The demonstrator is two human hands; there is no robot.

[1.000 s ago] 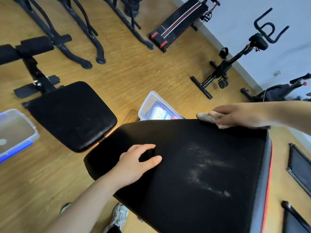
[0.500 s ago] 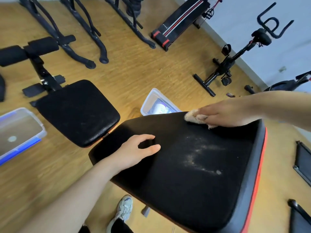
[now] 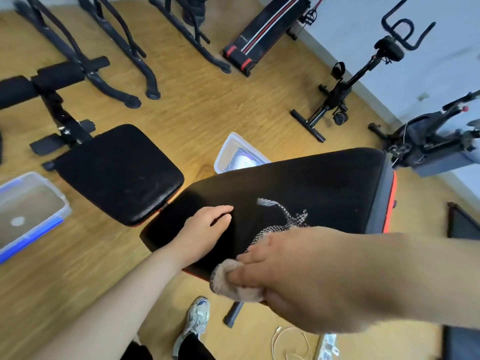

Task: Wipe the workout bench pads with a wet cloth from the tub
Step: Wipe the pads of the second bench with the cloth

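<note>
The black back pad [image 3: 324,188] of the workout bench, edged in red, fills the middle of the view. A whitish smear [image 3: 283,216] crosses its centre. My right hand [image 3: 298,276] presses a balled beige cloth [image 3: 231,281] against the pad's near edge. My left hand [image 3: 205,232] lies flat on the pad's left end, fingers spread, holding nothing. The smaller black seat pad [image 3: 117,172] lies to the left. A clear tub [image 3: 233,154] with water stands on the floor just behind the back pad, partly hidden by it.
A second clear tub with blue trim [image 3: 28,214] sits at the far left on the wooden floor. Exercise bikes [image 3: 363,76] stand along the right wall, and other black frames [image 3: 117,48] lie at the back. My shoe [image 3: 197,318] and a white cable [image 3: 288,341] are below the bench.
My right hand has swept the cloth from the far edge of the back pad across to its near edge. The dusty patch now shows as a streaked smear. My left hand stayed in place.
</note>
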